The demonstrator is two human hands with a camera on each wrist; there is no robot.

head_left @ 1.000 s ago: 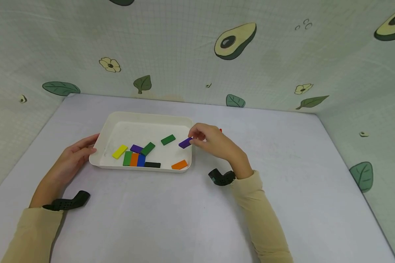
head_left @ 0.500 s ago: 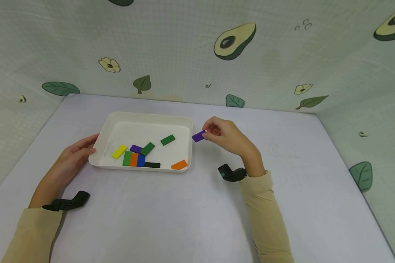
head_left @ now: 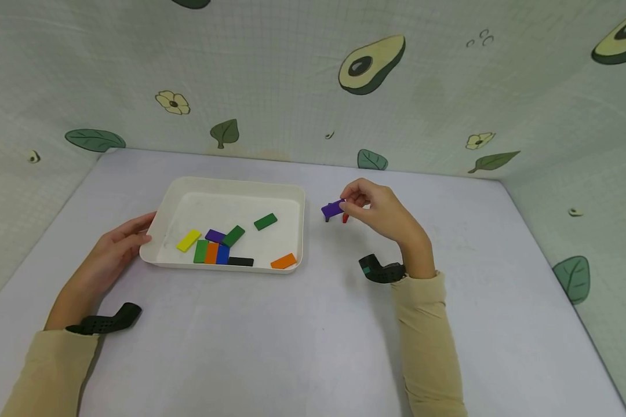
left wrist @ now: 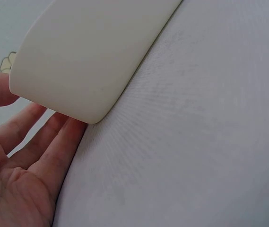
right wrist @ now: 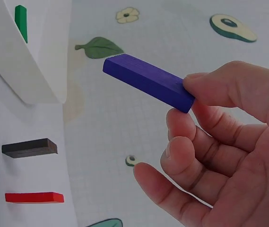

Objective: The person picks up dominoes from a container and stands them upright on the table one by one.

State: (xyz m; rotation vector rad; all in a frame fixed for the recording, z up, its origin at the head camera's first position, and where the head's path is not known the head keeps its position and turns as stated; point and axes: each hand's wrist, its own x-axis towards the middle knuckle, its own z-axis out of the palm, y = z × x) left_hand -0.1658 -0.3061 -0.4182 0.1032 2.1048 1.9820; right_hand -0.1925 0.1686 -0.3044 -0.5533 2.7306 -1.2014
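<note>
Purple block (head_left: 332, 208) has moved rightward, away from the white tray (head_left: 214, 202); the right hand (head_left: 381, 211) pinches it above the tabletop (head_left: 292, 347). Left hand (head_left: 116, 250), fingers extended, touches the tray's side.

High head view, forward and down, close wrist views, tray (head_left: 222, 215) shared

The tray (head_left: 224, 204) looks like smooth, faintly glossy plastic. Right of the tray, the purple block (right wrist: 146, 81) and black block (right wrist: 28, 148) look like matt painted wood. Under the tray, the table covering (head_left: 271, 330) is matt; behind the tray hangs matt, grid-textured avocado-print cloth (head_left: 281, 75).
</note>
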